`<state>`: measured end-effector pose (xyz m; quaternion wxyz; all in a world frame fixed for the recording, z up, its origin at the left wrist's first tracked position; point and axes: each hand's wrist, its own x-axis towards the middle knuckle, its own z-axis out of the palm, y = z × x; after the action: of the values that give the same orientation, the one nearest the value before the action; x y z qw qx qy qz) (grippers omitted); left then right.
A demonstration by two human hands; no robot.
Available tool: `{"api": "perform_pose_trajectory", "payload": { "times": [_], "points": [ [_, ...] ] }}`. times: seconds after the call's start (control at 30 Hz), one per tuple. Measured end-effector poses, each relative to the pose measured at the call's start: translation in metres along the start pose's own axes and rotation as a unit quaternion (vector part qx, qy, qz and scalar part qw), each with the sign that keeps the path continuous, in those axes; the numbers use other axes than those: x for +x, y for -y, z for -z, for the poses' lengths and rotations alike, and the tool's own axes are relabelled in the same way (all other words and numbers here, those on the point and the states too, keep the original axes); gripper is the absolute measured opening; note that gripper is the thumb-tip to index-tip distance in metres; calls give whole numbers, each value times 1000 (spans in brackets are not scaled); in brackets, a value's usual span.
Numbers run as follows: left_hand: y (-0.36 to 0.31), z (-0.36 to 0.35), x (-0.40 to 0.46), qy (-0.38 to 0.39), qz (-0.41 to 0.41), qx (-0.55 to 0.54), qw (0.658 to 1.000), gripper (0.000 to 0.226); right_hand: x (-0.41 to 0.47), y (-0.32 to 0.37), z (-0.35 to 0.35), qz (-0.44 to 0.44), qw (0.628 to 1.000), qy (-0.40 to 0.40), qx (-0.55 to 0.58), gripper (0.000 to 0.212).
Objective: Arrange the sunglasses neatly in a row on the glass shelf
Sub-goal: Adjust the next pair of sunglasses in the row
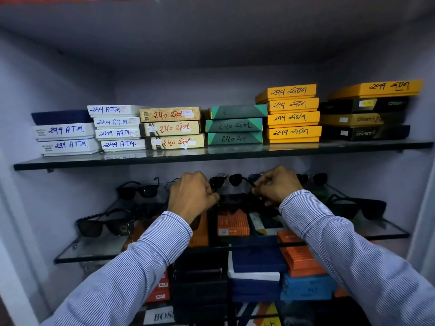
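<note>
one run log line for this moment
stage: arranging | left hand: closed on dark sunglasses mid-shelf | right hand: closed on same pair | clear glass shelf: other pairs left, right, back

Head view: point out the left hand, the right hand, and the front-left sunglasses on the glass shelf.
left hand (191,195), head view, back of the hand.
right hand (276,185), head view, back of the hand.
front-left sunglasses (107,225), head view, bridge between the dark lenses.
</note>
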<state>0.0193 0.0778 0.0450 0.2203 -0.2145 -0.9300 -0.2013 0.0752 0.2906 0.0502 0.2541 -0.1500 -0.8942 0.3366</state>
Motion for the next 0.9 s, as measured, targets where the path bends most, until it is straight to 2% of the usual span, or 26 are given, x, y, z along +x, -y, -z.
{"api": "perform_pose_trajectory", "payload": {
  "times": [0.27, 0.47, 0.67, 0.8, 0.9],
  "points": [
    [2, -2, 3, 49, 75, 12, 996, 27, 2, 2, -21, -7, 996, 70, -49, 10],
    [5, -12, 4, 68, 76, 18, 995, 37, 5, -5, -29, -24, 996, 76, -45, 11],
    [3, -20, 8, 62, 73, 67, 993, 42, 6, -10, -32, -16, 995, 88, -51, 15],
    [3, -21, 8, 49, 62, 84, 993, 45, 13, -16, -26, -16, 998, 42, -48, 25],
    [0, -20, 8, 23, 44, 87, 995, 44, 20, -24, -19, -16, 992, 17, -127, 36]
  ]
}}
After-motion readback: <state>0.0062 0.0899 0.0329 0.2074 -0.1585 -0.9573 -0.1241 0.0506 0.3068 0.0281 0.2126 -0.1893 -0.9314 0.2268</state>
